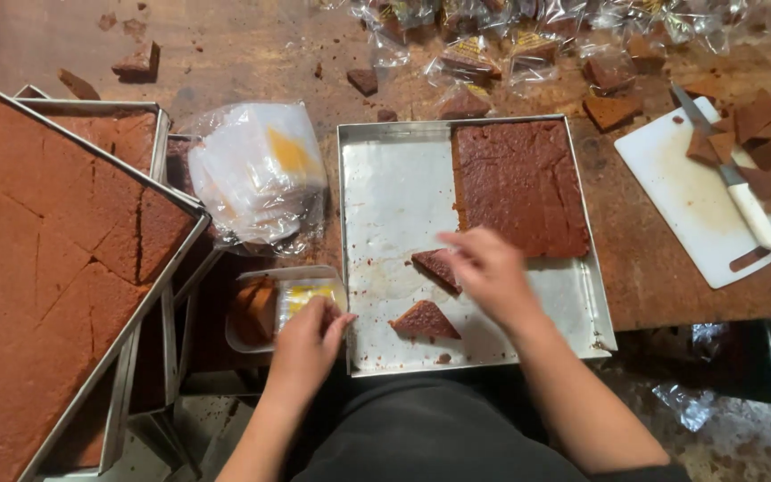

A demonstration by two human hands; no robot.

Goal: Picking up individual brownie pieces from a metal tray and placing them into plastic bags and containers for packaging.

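Note:
A square metal tray [385, 214] lies on the wooden table with a slab of brown cake [519, 183] in its far right part. Two cut triangular cake pieces rest on its bare floor, one [426, 319] near the front and one [437, 265] in the middle. My right hand [488, 272] is blurred over the tray, its fingers on the middle triangular piece. My left hand [307, 344] grips the edge of a clear plastic box [265, 308] just left of the tray; the box holds a cake piece and a yellow label.
Stacked trays of scored brown cake [55, 259] fill the left. A bundle of clear plastic bags [256, 170] lies behind the box. A white cutting board [698, 192] with a knife [738, 187] and cake triangles sits right. Wrapped cake pieces [510, 45] line the far edge.

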